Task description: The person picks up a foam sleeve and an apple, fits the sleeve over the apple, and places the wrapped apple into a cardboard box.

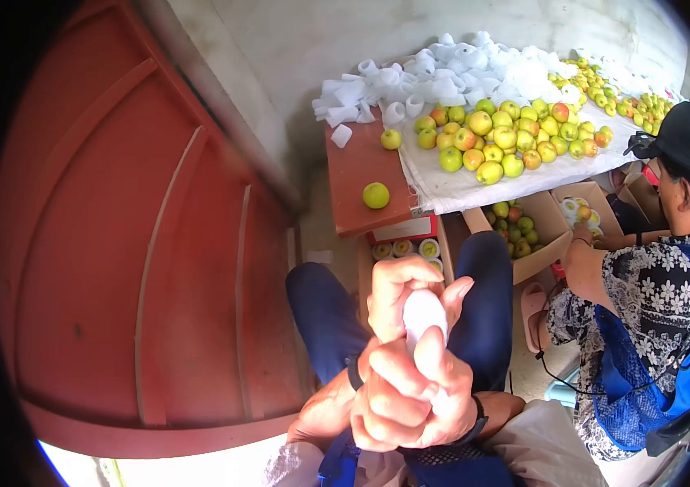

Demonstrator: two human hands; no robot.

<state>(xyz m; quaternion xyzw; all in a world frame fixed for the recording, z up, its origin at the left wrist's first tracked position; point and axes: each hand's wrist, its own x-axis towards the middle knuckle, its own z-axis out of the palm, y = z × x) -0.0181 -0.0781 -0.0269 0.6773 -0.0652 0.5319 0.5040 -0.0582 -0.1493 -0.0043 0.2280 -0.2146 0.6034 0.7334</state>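
White and washed out by glare, a small rounded item (424, 315) is clasped between the person's two hands, above and between the knees in dark blue trousers (481, 304). The left grip (393, 299) curls around its far end; the right grip (414, 398), nearer the camera, closes on its lower end, thumb pressed along it. Glare hides whether anything is inside.

Beyond the hands stands a reddish-brown table (351, 174), partly covered by a white cloth (434, 188). Two yellow-green apples (376, 196) sit apart on its bare part. A heap of green, yellow and red-blushed apples (504, 136) lies on the cloth, with a pile of white foam sleeves (458, 69) behind it.

Just past the left grip, a carton (363, 280) holds fruit in white sleeves (428, 248). Right of it, an open cardboard box (554, 221) holds loose apples (515, 227). At the right, another person (657, 276) in a black cap reaches towards a box of sleeved fruit (573, 204). A red panel (101, 243) fills the left side.
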